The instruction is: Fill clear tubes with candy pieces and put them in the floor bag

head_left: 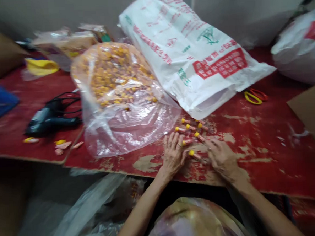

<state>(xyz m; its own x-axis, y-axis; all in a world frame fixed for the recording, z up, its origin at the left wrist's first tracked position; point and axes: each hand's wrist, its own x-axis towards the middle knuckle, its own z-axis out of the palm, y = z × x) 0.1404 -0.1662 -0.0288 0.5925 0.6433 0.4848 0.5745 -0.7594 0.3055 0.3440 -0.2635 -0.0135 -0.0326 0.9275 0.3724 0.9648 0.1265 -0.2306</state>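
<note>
Several small pinkish tubes with yellow caps [191, 128] lie loosely on the worn red table [276, 142] between my two hands. My left hand [172, 151] rests at the left of this group, palm down, fingers slightly spread, its fingertips beside the nearest tubes. To the right, my right hand [222, 156] reaches in with fingers stretched toward the tubes; its fingertips are blurred. One yellow-capped tube [195, 154] lies between the hands, near the table's front edge. A clear plastic bag [126, 127] filled with many similar yellow-capped pieces lies left of my hands.
Behind the hands lies a large white printed sack [179, 45]. Yellow-and-red-handled scissors [253, 96] sit right of it. At left are a dark heat-gun-like tool [49, 117] with a cable and loose pieces [63, 145]. A cardboard piece [312, 112] stands at right.
</note>
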